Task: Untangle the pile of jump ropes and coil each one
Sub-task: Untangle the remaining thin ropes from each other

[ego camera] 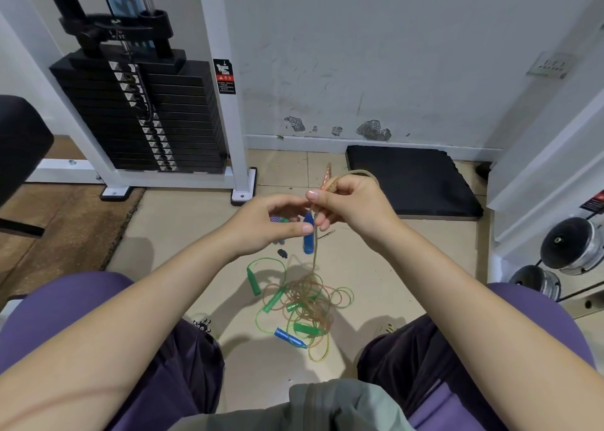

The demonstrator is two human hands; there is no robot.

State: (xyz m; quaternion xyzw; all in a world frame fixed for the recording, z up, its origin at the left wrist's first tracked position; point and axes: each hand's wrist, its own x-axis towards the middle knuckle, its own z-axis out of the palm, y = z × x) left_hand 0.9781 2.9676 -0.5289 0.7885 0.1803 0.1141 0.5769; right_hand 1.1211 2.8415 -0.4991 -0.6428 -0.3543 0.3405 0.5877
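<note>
Evidently, the right hand (353,208) is pinching a thin orange-speckled translucent rope (314,250) to lift it from the tangled pile (304,303), while the left hand (271,224), fingers curled, is reaching beside it.

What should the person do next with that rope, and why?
Probably keep drawing the orange rope upward, feeding it to the right hand: it runs from there down into the tangled pile on the floor.

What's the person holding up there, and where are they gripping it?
The right hand pinches an orange-tinted jump rope near its raised end. The left hand is beside it; its hold cannot be told.
</note>
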